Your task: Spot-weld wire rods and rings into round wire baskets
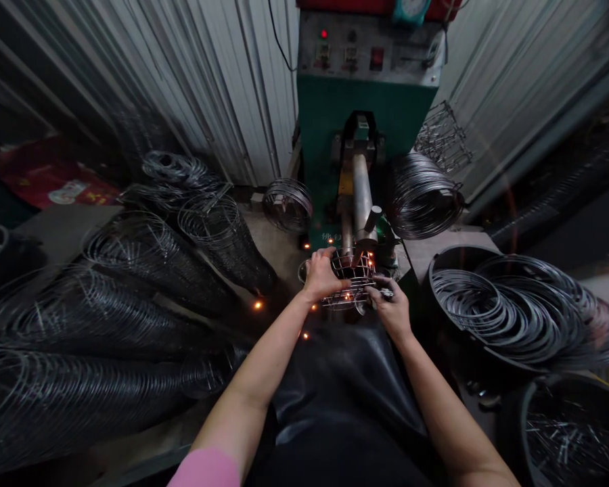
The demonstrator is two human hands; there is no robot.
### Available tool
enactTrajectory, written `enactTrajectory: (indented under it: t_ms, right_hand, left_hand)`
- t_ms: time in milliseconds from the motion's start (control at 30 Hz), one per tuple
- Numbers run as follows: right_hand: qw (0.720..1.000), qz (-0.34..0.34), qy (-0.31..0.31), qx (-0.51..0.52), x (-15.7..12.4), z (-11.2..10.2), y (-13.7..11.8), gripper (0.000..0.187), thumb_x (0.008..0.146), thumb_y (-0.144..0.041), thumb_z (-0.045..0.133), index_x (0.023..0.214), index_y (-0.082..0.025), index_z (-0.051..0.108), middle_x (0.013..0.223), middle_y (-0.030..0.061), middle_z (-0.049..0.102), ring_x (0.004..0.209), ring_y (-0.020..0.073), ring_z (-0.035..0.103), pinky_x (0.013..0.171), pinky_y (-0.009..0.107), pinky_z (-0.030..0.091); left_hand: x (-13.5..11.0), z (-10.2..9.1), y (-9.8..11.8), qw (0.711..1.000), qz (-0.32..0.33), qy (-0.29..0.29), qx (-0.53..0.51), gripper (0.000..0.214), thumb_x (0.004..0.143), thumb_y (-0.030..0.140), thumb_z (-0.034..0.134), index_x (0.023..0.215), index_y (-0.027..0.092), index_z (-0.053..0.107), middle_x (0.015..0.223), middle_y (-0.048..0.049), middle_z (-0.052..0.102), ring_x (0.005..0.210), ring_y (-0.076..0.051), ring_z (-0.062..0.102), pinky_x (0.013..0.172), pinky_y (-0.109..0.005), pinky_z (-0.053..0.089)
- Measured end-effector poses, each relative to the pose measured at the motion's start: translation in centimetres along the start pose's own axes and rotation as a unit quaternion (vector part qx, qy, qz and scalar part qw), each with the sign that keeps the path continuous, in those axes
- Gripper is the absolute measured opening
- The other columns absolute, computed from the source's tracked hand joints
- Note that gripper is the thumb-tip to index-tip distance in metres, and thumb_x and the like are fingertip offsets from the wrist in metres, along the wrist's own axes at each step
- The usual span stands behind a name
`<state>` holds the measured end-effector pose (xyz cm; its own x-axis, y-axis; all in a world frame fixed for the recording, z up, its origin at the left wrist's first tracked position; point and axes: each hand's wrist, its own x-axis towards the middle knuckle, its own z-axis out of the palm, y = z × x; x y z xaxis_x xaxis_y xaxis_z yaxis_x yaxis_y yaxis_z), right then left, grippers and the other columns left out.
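A round wire basket (352, 292) sits at the electrode tips of a green spot welder (317, 135), under its long metal arm (363, 189). My left hand (323, 276) is closed around the basket's left side, thumb over the wires. At the right side my right hand (392, 308) is closed, its fingers pinching short metal pieces (386, 293) against or close to the basket; their exact kind is too small to tell. Orange sparks (258, 305) fly around the weld point and to the left.
Long stacks of nested wire baskets (81, 379) lie along the left. Wire ring bundles hang beside the welder, one left (287, 205), one right (423, 196). At right stand a black tub (439, 260) of wire rings and a bucket (517, 419) of short metal pieces.
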<state>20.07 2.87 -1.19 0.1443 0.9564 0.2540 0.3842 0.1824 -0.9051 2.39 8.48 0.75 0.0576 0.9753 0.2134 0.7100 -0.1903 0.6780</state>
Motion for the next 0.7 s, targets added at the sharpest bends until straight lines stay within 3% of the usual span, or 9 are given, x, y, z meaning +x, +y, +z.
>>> enactTrajectory:
  t_ms: [67, 133, 300, 400, 467, 533, 700]
  right_hand:
    - [0.990, 0.112, 0.017, 0.085, -2.0, -0.4, 2.1, 0.035, 0.075, -0.042, 0.057, 0.099, -0.017, 0.060, 0.077, 0.0038, 0.065, 0.067, 0.0170, 0.060, 0.063, 0.030, 0.050]
    - [0.978, 0.171, 0.016, 0.115, -4.4, -0.7, 4.5, 0.037, 0.075, -0.044, 0.054, 0.099, -0.016, 0.058, 0.079, 0.0044, 0.065, 0.068, 0.0169, 0.060, 0.064, 0.031, 0.050]
    - [0.989, 0.144, 0.043, -0.001, -9.8, -1.0, 9.1, 0.035, 0.074, -0.041, 0.054, 0.103, -0.021, 0.053, 0.094, 0.0080, 0.065, 0.089, 0.0219, 0.061, 0.083, 0.039, 0.048]
    - [0.987, 0.145, 0.072, 0.003, -10.6, -1.1, 9.9, 0.027, 0.076, -0.042, 0.052, 0.096, -0.023, 0.051, 0.085, 0.0062, 0.065, 0.080, 0.0212, 0.063, 0.079, 0.039, 0.050]
    - [0.979, 0.168, 0.091, 0.066, -10.1, -1.2, 9.9, 0.023, 0.078, -0.043, 0.049, 0.091, -0.024, 0.051, 0.078, 0.0033, 0.064, 0.071, 0.0191, 0.063, 0.070, 0.037, 0.053]
    - [0.956, 0.221, 0.106, 0.165, -9.3, -1.6, 9.9, 0.021, 0.075, -0.042, 0.052, 0.087, -0.025, 0.051, 0.070, -0.0010, 0.061, 0.060, 0.0162, 0.061, 0.060, 0.034, 0.054]
    - [0.848, 0.361, 0.118, 0.370, -7.3, -3.1, 9.6, 0.020, 0.057, -0.029, 0.067, 0.074, -0.024, 0.056, 0.060, -0.0032, 0.058, 0.054, 0.0140, 0.057, 0.053, 0.031, 0.053]
  left_hand:
    - [0.2, 0.0, 0.0, 1.000, -0.002, 0.007, 0.013, 0.083, 0.047, 0.035, 0.079, 0.120, 0.018, 0.044, 0.118, -0.0124, 0.050, 0.112, -0.033, 0.044, 0.094, -0.048, 0.036]
    - [0.8, -0.1, 0.0, 1.000, -0.015, 0.010, 0.014, 0.081, 0.048, 0.034, 0.079, 0.120, 0.018, 0.045, 0.118, -0.0130, 0.050, 0.113, -0.033, 0.044, 0.093, -0.049, 0.037]
    - [2.0, 0.1, -0.4, 0.999, -0.035, 0.010, 0.001, 0.080, 0.047, 0.036, 0.080, 0.118, 0.018, 0.046, 0.116, -0.0138, 0.051, 0.112, -0.035, 0.044, 0.092, -0.051, 0.036]
    - [2.3, 0.3, -0.2, 0.999, -0.046, 0.005, -0.007, 0.079, 0.047, 0.037, 0.080, 0.117, 0.019, 0.047, 0.116, -0.0130, 0.052, 0.112, -0.034, 0.045, 0.092, -0.049, 0.036]
    - [2.4, 0.2, -0.1, 0.999, -0.053, 0.003, -0.007, 0.081, 0.046, 0.038, 0.080, 0.118, 0.019, 0.047, 0.117, -0.0134, 0.052, 0.113, -0.034, 0.045, 0.093, -0.049, 0.036]
    - [2.3, -0.1, -0.4, 0.999, -0.050, -0.006, -0.010, 0.085, 0.046, 0.042, 0.081, 0.120, 0.019, 0.045, 0.120, -0.0149, 0.050, 0.116, -0.035, 0.043, 0.095, -0.052, 0.034]
    - [0.2, -0.3, -4.0, 0.994, -0.030, -0.010, -0.100, 0.114, 0.038, 0.049, 0.084, 0.133, 0.017, 0.031, 0.138, -0.0189, 0.034, 0.129, -0.037, 0.029, 0.105, -0.054, 0.023]
